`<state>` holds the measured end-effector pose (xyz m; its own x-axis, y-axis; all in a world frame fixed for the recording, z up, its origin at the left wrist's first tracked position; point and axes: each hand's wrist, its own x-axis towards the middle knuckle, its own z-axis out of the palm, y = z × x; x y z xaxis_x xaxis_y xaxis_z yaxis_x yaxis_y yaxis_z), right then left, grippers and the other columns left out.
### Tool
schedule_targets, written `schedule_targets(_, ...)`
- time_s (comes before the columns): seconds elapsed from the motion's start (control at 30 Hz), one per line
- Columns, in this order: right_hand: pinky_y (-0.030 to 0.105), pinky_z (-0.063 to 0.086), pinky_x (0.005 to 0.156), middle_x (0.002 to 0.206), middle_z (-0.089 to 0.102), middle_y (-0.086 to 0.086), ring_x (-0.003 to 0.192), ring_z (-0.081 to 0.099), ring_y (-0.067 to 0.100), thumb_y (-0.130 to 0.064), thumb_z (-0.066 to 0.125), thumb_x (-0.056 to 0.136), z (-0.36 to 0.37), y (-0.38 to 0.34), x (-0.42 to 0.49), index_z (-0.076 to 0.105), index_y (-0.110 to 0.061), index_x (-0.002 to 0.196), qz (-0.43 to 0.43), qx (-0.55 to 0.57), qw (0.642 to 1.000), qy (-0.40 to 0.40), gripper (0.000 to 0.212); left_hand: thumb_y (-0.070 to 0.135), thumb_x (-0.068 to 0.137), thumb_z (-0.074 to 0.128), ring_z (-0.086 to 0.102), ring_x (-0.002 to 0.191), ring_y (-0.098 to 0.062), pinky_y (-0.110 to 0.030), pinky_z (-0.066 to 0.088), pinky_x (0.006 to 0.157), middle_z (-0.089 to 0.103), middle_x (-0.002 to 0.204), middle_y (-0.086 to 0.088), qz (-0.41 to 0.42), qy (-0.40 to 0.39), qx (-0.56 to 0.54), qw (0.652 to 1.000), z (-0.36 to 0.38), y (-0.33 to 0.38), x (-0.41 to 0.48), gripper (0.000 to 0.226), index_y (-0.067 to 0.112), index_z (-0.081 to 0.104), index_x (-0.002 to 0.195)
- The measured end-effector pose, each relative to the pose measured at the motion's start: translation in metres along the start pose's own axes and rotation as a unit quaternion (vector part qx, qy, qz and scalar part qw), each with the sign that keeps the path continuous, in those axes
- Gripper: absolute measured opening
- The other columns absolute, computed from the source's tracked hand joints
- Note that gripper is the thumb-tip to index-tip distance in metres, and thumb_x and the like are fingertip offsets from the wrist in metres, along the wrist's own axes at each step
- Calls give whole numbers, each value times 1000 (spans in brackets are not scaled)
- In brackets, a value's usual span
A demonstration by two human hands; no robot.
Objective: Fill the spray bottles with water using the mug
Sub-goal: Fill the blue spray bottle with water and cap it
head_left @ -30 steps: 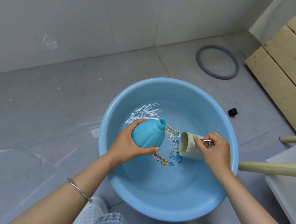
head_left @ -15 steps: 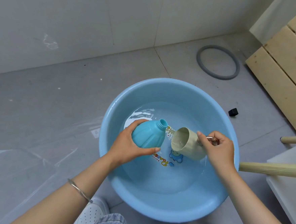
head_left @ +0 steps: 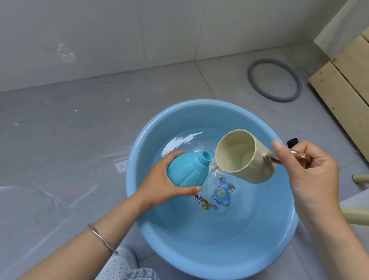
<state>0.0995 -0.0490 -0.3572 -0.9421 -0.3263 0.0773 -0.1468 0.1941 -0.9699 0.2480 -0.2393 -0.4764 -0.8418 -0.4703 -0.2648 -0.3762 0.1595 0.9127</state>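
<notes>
- Turquoise plastic formed the spray bottle (head_left: 187, 171), which the left hand (head_left: 160, 185) held tilted over the basin (head_left: 209, 265), neck pointing up and to the right toward the mug. The grip was wrapped around the bottle's lower body, thumb beneath and fingers over the top; this left the open neck (head_left: 205, 157) clear to receive water.
- The bottle was held above the water (head_left: 206, 221) and inside the basin rim, apparently so that any spill would fall back into the basin and not onto the floor (head_left: 59, 137).
- Water droplets (head_left: 214, 170) were falling just below the mug's lip, beside the neck; part of the pour appeared to miss the opening.
- The beige mug (head_left: 246, 157) was tipped on its side, mouth toward the bottle, its lower lip just beside the neck, a placement that suited a narrow opening.
- The right hand (head_left: 308, 170) held the mug by its copper-coloured handle (head_left: 298, 156), grip pinched closed on it, thumb on top, which allowed the tilt to be controlled from the wrist.
</notes>
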Motion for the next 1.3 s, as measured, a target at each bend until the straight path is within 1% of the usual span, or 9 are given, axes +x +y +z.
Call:
schedule_targets(0.1, 19, 31, 56, 50, 50, -8, 66, 48, 31, -28, 76, 77, 3, -8, 0, 48, -22, 49, -19, -18, 1000, -8, 40, 45, 52, 94, 59, 104, 5, -20, 48, 90, 61, 112, 28, 3, 0, 0, 1000, 0, -1, 0, 79, 45, 54, 120)
schedule_targets(0.23, 16, 27, 53, 52, 40, -6, 54, 34, 9, -31, 74, 75, 10, -15, -1, 43, -17, 54, -49, -37, 998, -14, 40, 58, 46, 88, 59, 105, 4, -22, 49, 91, 61, 112, 28, 5, 1, 5, 1000, 0, 0, 0, 81, 47, 53, 119)
schedule_targets(0.3, 14, 27, 52, 51, 39, -8, 51, 34, 5, -26, 75, 77, 12, -18, -1, 43, -12, 56, -73, -54, 996, -20, 41, 59, 45, 87, 59, 105, 4, -21, 49, 91, 61, 112, 28, 6, 2, 5, 1000, 0, 0, 0, 82, 46, 53, 119)
schedule_targets(0.43, 11, 28, 55, 57, 40, -9, 54, 38, 2, -16, 75, 79, 15, -24, -1, 41, -16, 55, -134, -95, 986, -33, 42, 59, 46, 87, 58, 106, 4, -21, 49, 92, 60, 114, 28, 6, 1, 7, 1000, 0, 0, 0, 82, 47, 53, 120)
schedule_targets(0.6, 16, 29, 59, 62, 43, -4, 59, 37, 6, -24, 73, 78, 16, -25, -1, 44, -15, 56, -172, -128, 976, -40, 37, 60, 45, 87, 57, 107, 4, -23, 49, 94, 60, 116, 27, 3, 2, 7, 1000, 0, 0, 0, 84, 46, 53, 121)
schedule_targets(0.8, 12, 29, 60, 62, 42, -9, 61, 39, 6, -24, 73, 78, 18, -28, -2, 43, -16, 57, -199, -149, 968, -44, 38, 60, 45, 86, 57, 106, 5, -25, 50, 94, 59, 114, 28, 2, 3, 8, 1000, 0, 0, 0, 83, 48, 52, 120)
schedule_targets(1.1, 14, 29, 60, 62, 42, -6, 64, 40, 11, -22, 73, 79, 21, -38, -4, 44, -14, 58, -260, -204, 943, -47, 36, 62, 45, 86, 57, 110, 3, -32, 49, 99, 59, 116, 29, 5, 6, 15, 1000, 0, 1, 0, 82, 48, 53, 120)
schedule_targets(1.2, 13, 29, 61, 62, 41, -6, 65, 37, 9, -20, 73, 79, 22, -40, -4, 46, -8, 56, -286, -224, 930, -52, 37, 62, 45, 86, 58, 109, 2, -34, 50, 98, 60, 116, 28, 1, 3, 15, 1000, 0, 1, 0, 84, 48, 52, 120)
schedule_targets(1.3, 17, 28, 62, 63, 40, -7, 65, 35, 17, -19, 74, 78, 23, -41, -5, 48, -4, 56, -308, -241, 918, -60, 37, 63, 44, 85, 57, 110, 1, -35, 49, 98, 59, 116, 29, -4, 6, 15, 1000, 0, 1, 0, 84, 50, 52, 120)
